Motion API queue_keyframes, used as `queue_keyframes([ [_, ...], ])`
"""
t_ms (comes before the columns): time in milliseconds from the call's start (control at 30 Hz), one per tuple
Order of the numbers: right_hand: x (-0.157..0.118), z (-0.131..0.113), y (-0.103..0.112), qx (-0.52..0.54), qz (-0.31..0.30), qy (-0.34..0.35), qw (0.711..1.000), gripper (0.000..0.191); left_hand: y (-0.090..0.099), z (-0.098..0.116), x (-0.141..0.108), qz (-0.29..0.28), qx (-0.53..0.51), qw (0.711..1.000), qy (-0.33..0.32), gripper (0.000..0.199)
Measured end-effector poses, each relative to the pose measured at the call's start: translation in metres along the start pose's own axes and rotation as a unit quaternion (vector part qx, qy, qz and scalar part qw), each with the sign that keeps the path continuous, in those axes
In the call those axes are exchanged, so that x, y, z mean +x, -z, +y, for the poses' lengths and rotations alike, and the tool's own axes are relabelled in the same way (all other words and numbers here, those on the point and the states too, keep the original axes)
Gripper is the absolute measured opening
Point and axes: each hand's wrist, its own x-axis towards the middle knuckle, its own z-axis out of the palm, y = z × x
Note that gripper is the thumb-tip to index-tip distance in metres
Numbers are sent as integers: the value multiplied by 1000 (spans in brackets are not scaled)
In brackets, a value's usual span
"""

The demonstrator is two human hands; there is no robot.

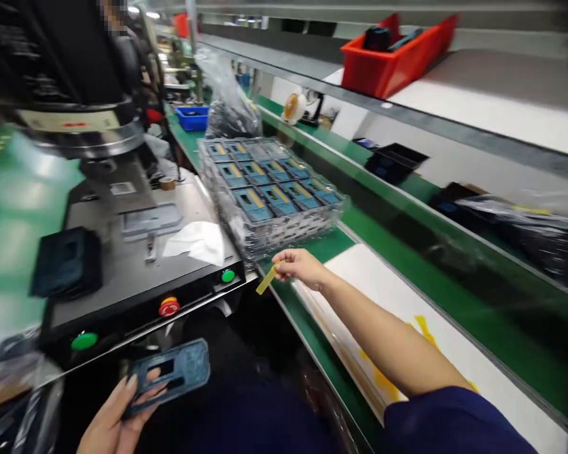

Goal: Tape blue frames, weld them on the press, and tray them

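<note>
My left hand (118, 416) is low in the view and grips a dark blue-grey moulded frame (168, 375) with rectangular cut-outs, its fingers showing through one opening. My right hand (300, 265) reaches forward over the green conveyor belt (312, 321), pinching a narrow yellow strip (266, 280) between thumb and fingers. Just beyond that hand stands a plastic-wrapped stack of clear trays (269, 202) holding rows of blue parts with yellow labels. The hand is close to the stack's lower corner and does not visibly touch it.
A press machine (137, 252) with green and red buttons stands left, a dark fixture on its left. A white sheet with yellow marks (383, 334) lies under my right forearm. A red bin (392, 63) sits on the upper shelf; a blue bin (192, 118) stands farther along.
</note>
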Motion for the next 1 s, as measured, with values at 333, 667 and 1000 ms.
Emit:
queue_keyframes([
  [333, -11, 4, -199, 278, -240, -64, 928, 33, -14, 2, -20, -56, -108, 991, -51, 29],
  [667, -28, 26, -220, 190, -236, -44, 952, 17, -24, -8, -17, -76, -114, 988, -67, 26],
  [1000, -35, 28, -223, 156, -190, -47, 968, 11, -31, -13, -16, -90, -124, 986, -69, 26],
])
